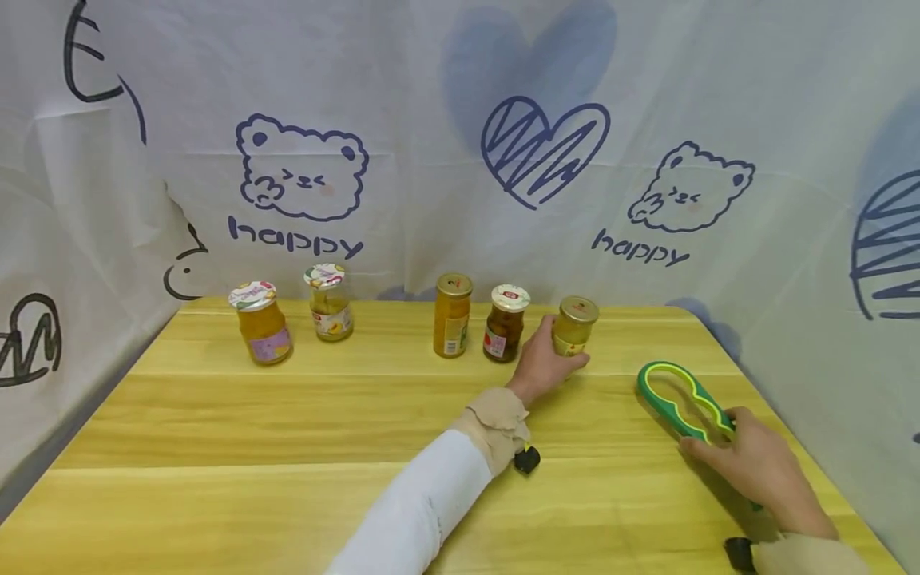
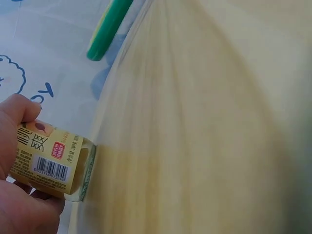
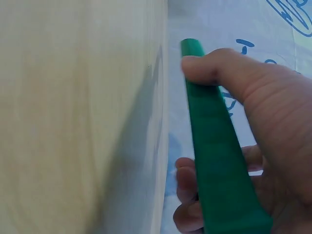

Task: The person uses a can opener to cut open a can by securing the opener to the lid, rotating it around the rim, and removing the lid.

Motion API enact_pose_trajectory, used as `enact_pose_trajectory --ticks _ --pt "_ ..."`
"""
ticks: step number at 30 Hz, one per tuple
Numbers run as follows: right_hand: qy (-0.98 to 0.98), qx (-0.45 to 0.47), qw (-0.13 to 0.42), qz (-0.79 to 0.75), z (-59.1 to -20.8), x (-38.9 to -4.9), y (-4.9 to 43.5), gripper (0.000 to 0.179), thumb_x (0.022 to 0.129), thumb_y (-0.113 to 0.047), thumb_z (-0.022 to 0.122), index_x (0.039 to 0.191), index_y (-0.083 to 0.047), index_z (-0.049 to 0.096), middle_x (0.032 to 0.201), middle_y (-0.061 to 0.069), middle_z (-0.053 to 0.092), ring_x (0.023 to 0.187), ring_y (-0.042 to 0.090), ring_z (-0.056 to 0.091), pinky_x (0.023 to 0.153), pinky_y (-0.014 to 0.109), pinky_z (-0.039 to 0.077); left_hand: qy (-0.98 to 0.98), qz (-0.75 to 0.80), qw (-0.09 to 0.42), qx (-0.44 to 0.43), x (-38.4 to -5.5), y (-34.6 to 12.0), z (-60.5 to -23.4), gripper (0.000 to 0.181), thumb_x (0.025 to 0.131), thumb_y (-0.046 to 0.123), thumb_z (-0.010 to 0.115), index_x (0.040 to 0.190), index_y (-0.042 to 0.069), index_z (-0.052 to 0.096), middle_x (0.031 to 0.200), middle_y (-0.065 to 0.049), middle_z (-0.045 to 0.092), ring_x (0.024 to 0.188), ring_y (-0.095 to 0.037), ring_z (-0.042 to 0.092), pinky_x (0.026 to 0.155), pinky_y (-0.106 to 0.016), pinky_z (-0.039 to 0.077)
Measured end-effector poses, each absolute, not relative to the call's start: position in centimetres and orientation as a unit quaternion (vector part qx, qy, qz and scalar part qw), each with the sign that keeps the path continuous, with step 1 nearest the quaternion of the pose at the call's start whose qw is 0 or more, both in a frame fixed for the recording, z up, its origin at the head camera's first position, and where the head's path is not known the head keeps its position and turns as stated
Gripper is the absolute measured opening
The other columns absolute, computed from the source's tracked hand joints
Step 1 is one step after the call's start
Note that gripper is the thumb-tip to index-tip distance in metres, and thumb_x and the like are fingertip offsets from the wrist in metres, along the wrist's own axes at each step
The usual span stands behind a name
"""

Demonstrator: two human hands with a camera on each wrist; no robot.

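Doodled white cloth (image 1: 424,48) hangs behind everything on my head cam; left hand (image 1: 541,366) grips a gold-lidded jar (image 1: 573,331), ten o'clock from the green tool (image 1: 665,410) gripped by the right hand (image 1: 765,463). Left wrist: jar's at eight o'clock. Right wrist: tool's at four.

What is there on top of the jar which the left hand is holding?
A gold-coloured lid sits on the jar. It covers the opening, so what is directly under it cannot be seen.
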State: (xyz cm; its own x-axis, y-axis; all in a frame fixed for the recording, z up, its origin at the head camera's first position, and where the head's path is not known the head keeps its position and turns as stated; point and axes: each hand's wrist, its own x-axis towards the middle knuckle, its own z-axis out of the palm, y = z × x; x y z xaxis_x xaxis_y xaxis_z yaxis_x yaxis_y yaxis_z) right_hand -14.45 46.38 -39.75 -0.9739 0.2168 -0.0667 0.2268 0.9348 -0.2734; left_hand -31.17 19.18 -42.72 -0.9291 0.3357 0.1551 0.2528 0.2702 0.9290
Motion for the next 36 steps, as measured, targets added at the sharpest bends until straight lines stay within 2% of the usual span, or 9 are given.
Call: enact_pose_trajectory --ticks 3,8,13,18,21,23,30,33,36 --pt "0.984 0.101 0.001 -0.146 -39.7 -14.5 46.3 0.099 0.092 -0.063 0.068 0.138 0.02 0.039 0.101 0.029 0.065 0.084 0.034 0.061 0.064 0.04 0.049 0.792 0.577 0.046 0.193 -30.7 18.8 -42.7 0.068 0.089 0.025 0.081 0.147 0.019 0.044 0.131 -0.008 0.067 0.113 -0.022 0.067 0.099 -0.037 0.056" --pt "0.987 0.073 -0.016 -0.144 -39.9 -14.5 45.9 0.097 0.098 -0.061 0.06 0.143 0.022 0.037 0.119 0.041 0.061 0.1 0.05 0.064 0.074 0.054 0.054 0.785 0.58 0.063 0.208 -30.1 18.6 -42.5 0.067 0.09 0.025 0.08 0.146 0.02 0.043 0.13 -0.008 0.067 0.111 -0.019 0.067 0.096 -0.034 0.055" --pt "0.985 0.077 0.0 -0.152 -39.7 -14.6 45.5 0.098 0.102 -0.063 0.049 0.147 0.022 0.032 0.126 0.043 0.058 0.102 0.048 0.063 0.074 0.052 0.053 0.776 0.587 0.08 0.217 -29.4 18.3 -42.5 0.066 0.091 0.025 0.079 0.145 0.02 0.042 0.131 -0.008 0.066 0.111 -0.018 0.066 0.097 -0.033 0.055" --pt "0.985 0.084 -0.003 -0.153 -39.5 -14.6 45.1 0.1 0.101 -0.067 0.048 0.148 0.019 0.032 0.105 0.03 0.062 0.088 0.036 0.061 0.066 0.04 0.048 0.771 0.588 0.086 0.228 -28.8 18.2 -42.5 0.067 0.091 0.026 0.079 0.146 0.018 0.041 0.129 -0.009 0.065 0.107 -0.016 0.065 0.094 -0.031 0.055" --pt "0.985 0.088 -0.006 -0.149 -39.6 -14.5 44.9 0.098 0.099 -0.07 0.049 0.144 0.016 0.036 0.088 0.015 0.057 0.077 0.026 0.055 0.062 0.032 0.04 0.769 0.587 0.094 0.236 -28.4 18.3 -42.6 0.069 0.091 0.026 0.079 0.148 0.018 0.041 0.13 -0.008 0.065 0.108 -0.015 0.065 0.095 -0.03 0.054" --pt "0.985 0.092 -0.007 -0.149 -39.6 -14.5 44.9 0.093 0.098 -0.071 0.049 0.138 0.013 0.04 0.083 0.011 0.052 0.074 0.024 0.052 0.061 0.031 0.037 0.765 0.589 0.101 0.238 -28.2 18.3 -42.6 0.069 0.091 0.026 0.079 0.148 0.019 0.04 0.131 -0.008 0.065 0.109 -0.015 0.065 0.095 -0.03 0.054" --pt "0.985 0.085 -0.027 -0.148 -39.8 -14.2 45.0 0.075 0.101 -0.067 0.048 0.118 0.006 0.049 0.077 0.007 0.047 0.068 0.022 0.049 0.06 0.031 0.035 0.76 0.589 0.119 0.249 -27.4 18.6 -42.6 0.066 0.092 0.025 0.08 0.145 0.019 0.042 0.129 -0.005 0.065 0.107 -0.011 0.064 0.095 -0.027 0.054" --pt "0.985 0.07 -0.036 -0.152 -39.9 -14.2 45.3 0.064 0.106 -0.06 0.042 0.107 0.004 0.051 0.076 0.008 0.048 0.067 0.022 0.048 0.06 0.032 0.036 0.76 0.587 0.125 0.251 -27.0 18.6 -42.6 0.066 0.091 0.025 0.08 0.145 0.02 0.043 0.127 -0.004 0.066 0.103 -0.009 0.064 0.091 -0.026 0.054" --pt "0.985 0.061 -0.035 -0.159 -39.9 -14.3 45.6 0.061 0.11 -0.054 0.033 0.105 0.004 0.051 0.079 0.01 0.052 0.069 0.024 0.05 0.061 0.033 0.038 0.757 0.588 0.133 0.252 -26.6 18.6 -42.5 0.067 0.09 0.024 0.081 0.145 0.021 0.043 0.124 -0.002 0.066 0.099 -0.007 0.063 0.087 -0.025 0.053"
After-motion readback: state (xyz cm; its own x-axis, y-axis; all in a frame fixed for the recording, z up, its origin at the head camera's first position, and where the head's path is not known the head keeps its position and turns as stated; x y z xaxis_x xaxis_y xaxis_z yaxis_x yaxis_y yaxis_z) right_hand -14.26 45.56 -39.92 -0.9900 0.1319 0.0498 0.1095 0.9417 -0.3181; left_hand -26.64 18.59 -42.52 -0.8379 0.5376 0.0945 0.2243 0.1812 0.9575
